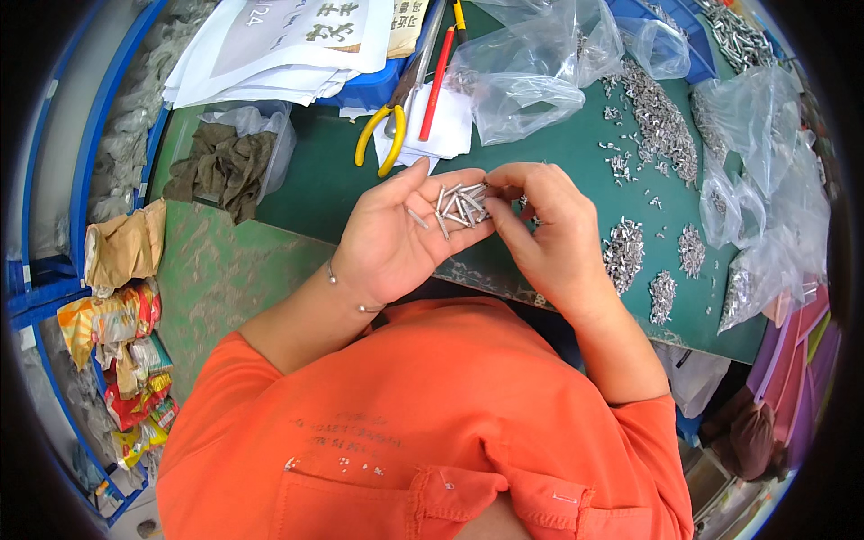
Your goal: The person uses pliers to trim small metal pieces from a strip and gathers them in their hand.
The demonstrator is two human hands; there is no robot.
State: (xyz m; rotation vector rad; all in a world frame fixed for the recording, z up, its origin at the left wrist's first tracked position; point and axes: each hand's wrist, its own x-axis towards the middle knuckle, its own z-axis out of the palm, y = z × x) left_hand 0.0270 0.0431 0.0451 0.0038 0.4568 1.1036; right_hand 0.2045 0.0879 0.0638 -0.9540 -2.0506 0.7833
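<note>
Palm up, my left hand (382, 238) cradles a small heap of slim silvery metal pins (461, 207) over the table's near edge. One pin lies apart from the rest, nearer the base of the thumb. My right hand (560, 229) is closed, its thumb and fingertips pressed together at the left fingertips beside the heap. What sits in that pinch is hidden. Just right of the right hand, a pile of small grey metal pieces (623, 255) lies on the green table (319, 162), with smaller piles (662, 297) beyond it.
Farther back are a large spread of metal pieces (661, 121) and clear plastic bags (526, 103). Yellow-handled scissors (385, 135), a red pencil-like stick (437, 85) and papers (270, 54) lie ahead. A tub with dark cloth (225, 166) stands left, near blue shelving (99, 108).
</note>
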